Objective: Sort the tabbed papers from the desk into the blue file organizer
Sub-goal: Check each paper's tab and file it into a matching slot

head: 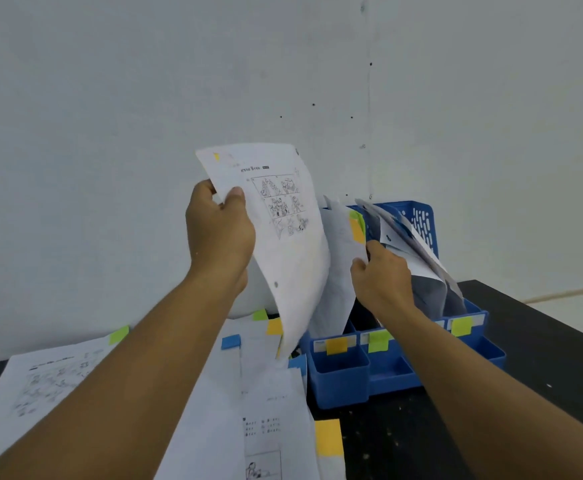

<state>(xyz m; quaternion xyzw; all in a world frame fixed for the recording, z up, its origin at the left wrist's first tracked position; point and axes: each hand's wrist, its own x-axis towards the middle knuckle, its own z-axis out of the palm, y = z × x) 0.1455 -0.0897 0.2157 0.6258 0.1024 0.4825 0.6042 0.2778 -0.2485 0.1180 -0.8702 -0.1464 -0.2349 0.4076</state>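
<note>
Left hand (219, 233) pinches a comic sheet (283, 237) aloft; right hand (382, 271) grips papers (418, 251) standing in the blue organizer (338, 375) on the worktop (543, 334).

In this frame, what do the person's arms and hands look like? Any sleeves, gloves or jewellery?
Both forearms are bare right to the picture's lower edge: no sleeves show. The left hand and right hand wear no gloves, and no rings, watch, bracelets or markings are visible on the sides that face the camera.
</note>
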